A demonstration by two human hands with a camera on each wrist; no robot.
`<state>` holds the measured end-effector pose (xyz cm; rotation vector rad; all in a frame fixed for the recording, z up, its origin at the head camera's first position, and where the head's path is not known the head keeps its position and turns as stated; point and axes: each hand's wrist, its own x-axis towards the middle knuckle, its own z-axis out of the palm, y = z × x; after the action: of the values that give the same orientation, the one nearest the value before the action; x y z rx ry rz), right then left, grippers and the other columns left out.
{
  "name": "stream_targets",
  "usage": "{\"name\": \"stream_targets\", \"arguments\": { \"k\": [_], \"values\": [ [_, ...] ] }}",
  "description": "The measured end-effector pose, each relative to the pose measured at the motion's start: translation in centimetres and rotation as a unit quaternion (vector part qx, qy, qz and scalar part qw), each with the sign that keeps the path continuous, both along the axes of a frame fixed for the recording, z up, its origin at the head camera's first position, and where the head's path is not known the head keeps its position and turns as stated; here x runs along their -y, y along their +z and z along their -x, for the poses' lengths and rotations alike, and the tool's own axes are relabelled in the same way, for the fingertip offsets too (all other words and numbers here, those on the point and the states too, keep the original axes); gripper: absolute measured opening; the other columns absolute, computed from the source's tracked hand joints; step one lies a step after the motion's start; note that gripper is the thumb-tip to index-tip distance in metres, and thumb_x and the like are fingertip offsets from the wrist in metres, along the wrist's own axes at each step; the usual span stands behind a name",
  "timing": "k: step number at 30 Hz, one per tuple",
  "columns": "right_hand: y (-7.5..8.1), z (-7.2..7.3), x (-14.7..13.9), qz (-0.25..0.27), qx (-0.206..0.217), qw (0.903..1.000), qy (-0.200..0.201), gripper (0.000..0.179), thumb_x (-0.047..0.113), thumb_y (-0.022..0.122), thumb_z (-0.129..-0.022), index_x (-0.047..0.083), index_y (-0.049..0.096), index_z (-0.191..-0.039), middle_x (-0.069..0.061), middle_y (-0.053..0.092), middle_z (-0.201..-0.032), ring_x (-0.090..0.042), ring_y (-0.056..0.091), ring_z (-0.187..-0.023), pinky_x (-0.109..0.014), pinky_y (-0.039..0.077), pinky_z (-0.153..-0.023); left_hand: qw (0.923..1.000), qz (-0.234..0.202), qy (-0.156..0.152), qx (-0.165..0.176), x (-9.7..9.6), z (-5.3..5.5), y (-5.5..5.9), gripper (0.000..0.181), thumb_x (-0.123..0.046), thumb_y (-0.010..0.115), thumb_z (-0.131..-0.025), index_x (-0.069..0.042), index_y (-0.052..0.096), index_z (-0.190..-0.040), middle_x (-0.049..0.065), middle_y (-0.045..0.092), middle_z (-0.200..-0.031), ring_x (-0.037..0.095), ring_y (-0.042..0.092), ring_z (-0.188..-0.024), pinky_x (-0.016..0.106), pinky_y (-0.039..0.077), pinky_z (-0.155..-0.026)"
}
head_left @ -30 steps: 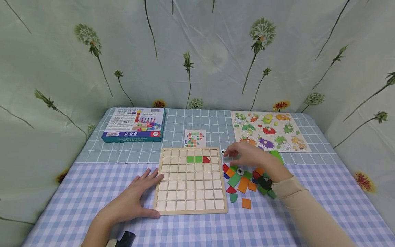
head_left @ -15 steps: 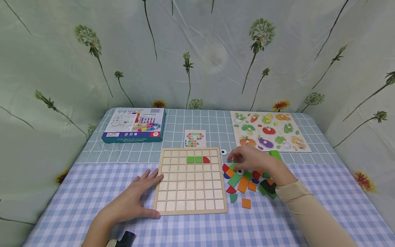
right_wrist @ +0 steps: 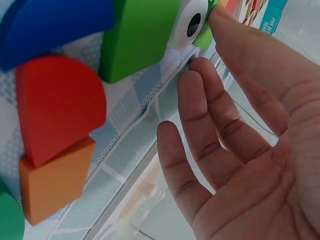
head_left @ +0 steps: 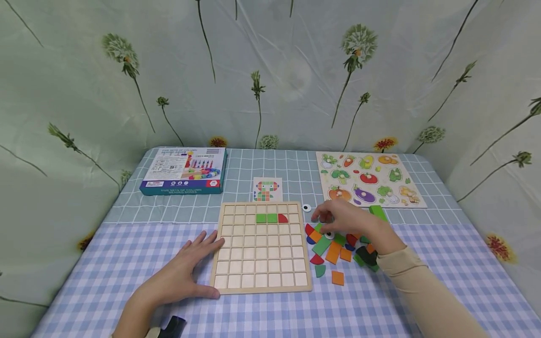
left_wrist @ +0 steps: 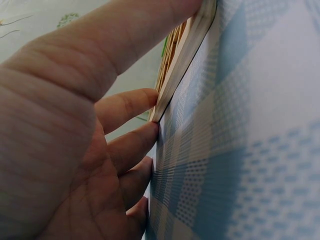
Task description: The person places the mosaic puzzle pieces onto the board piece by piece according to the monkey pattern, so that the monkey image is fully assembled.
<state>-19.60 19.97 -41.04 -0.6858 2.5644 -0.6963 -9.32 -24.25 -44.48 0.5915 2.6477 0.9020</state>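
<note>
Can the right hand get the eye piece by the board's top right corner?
Probably yes: the eye piece lies close by the right hand, and nothing seems to stand between them.

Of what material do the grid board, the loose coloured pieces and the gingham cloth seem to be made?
Grid board: probably wood, matt and unpainted, judging by its pale tan tone.
Loose coloured pieces: perhaps painted wood, smooth and mostly matt; they look thick and solid with even colour, so plastic remains possible.
Gingham cloth: likely fabric, matt; thread-like dashes show up close.
</note>
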Motion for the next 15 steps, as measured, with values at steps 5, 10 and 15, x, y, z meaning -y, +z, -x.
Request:
{"name": "stream_targets", "arguments": {
  "k": [5,10,15],
  "values": [
    [-0.06,0.06,-0.03,0.0,0.003,1.0,0.0,0.02,0.01,0.083,-0.093,0.014,0.08,-0.112,0.004,0.072,-0.096,-0.011,0.06,-0.087,-0.023,0.057,-0.08,1.0,0.001,-0.001,-0.003,-0.02,0.0,0.02,0.118,-0.07,0.092,-0.065,-0.024,0.046,-0.164,0.012,0.032,-0.177,0.049,0.017,-0.166,0.078,0.012,-0.127],
    [0.0,0.06,-0.04,-0.001,0.006,1.0,0.001,0.02,0.011,0.085,-0.092,0.015,0.08,-0.111,0.004,0.072,-0.097,-0.012,0.061,-0.088,-0.024,0.057,-0.081,1.0,-0.001,0.0,-0.005,-0.04,-0.01,-0.01,0.118,-0.07,0.092,-0.065,-0.024,0.047,-0.164,0.012,0.033,-0.177,0.049,0.018,-0.165,0.078,0.012,-0.127],
    [0.16,-0.02,-0.13,0.004,0.003,0.9999,0.012,0.022,0.01,0.086,-0.09,0.014,0.08,-0.111,0.003,0.072,-0.097,-0.013,0.061,-0.089,-0.024,0.057,-0.081,1.0,-0.003,-0.001,-0.006,0.01,-0.01,-0.04,0.118,-0.07,0.093,-0.065,-0.023,0.048,-0.163,0.012,0.033,-0.176,0.049,0.018,-0.165,0.078,0.012,-0.127]
  ]
}}
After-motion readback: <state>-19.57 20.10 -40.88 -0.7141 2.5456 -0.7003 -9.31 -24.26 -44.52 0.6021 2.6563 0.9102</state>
